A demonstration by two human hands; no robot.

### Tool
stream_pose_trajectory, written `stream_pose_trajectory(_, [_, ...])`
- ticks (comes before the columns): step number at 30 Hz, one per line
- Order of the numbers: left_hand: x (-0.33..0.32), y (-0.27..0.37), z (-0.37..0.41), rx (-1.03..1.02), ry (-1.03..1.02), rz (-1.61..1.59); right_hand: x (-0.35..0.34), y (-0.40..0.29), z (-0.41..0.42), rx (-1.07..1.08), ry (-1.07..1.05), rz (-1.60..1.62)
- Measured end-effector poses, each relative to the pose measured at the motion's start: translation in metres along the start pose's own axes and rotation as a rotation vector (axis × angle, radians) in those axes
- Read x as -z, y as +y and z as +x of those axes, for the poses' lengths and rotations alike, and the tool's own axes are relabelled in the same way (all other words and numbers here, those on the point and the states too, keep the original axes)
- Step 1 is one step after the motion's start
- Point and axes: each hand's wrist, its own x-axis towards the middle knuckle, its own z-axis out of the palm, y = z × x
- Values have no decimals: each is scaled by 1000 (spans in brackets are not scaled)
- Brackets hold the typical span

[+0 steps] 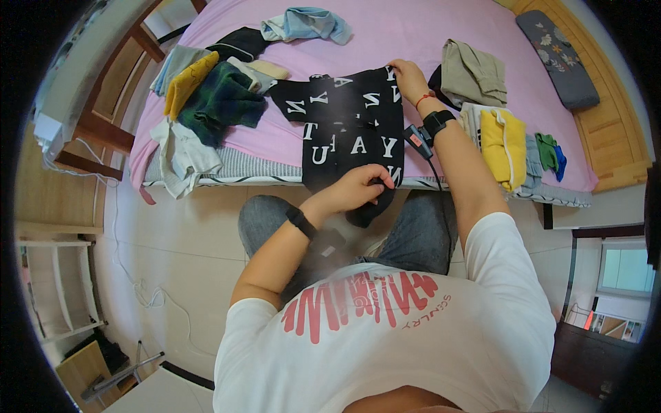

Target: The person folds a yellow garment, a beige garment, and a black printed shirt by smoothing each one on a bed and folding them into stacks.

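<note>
A black garment with white printed letters (356, 134) lies spread over the front edge of the bed, and one sleeve points left. My right hand (410, 80) pinches its far right corner. Lower down, my left hand (356, 187) grips the same right-hand side close to the bed's edge. Below that hand a black end of the cloth hangs over my knees. A small dark device on a cable (418, 142) hangs by my right wrist, over the bed.
Loose clothes lie at left, among them a green plaid garment (222, 106), a mustard garment (188, 85) and a whitish garment (186, 157). Folded khaki clothing (474, 72) and a yellow garment (502, 147) sit at right. A white cable (119, 248) trails across the floor.
</note>
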Motion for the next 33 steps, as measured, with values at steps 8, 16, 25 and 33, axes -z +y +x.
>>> stream_pose_trajectory(8, [0,-9,7,43,30,162,-21,4,-33,-209,190,-33])
stream_pose_trajectory(16, [21,28,-2,184,-9,184,0,-53,-90,101,-60,-90])
stream_pose_trajectory(25, [143,9,-7,114,829,-114,4,-96,-134,48,-270,-221])
stream_pose_trajectory(33, [137,6,15,-213,779,-459,-3,-93,-136,61,-264,-246])
